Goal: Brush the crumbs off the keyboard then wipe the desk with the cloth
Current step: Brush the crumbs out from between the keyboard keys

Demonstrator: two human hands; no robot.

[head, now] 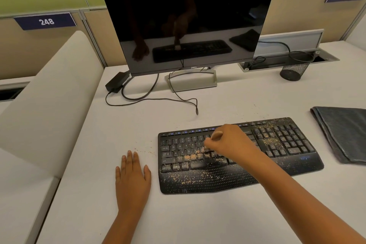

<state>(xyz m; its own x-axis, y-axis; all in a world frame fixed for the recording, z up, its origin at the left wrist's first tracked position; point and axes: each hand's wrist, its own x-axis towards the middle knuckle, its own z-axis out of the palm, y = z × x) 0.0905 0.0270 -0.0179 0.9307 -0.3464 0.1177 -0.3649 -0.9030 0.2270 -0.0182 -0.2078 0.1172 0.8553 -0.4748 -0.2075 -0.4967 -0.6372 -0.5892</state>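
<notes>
Brushing is barely underway: the right hand (227, 142) pinches a small wooden-handled brush (216, 135) over the crumb-strewn black keyboard (237, 154), left hand (132, 176) spread flat on the white desk (198, 220), folded grey cloth (342, 132) untouched at three o'clock.

Both forearms are showing bare to the frame's lower edge, with no sleeves; the left hand (133, 180) and right hand (230, 143) are wearing nothing visible.
</notes>
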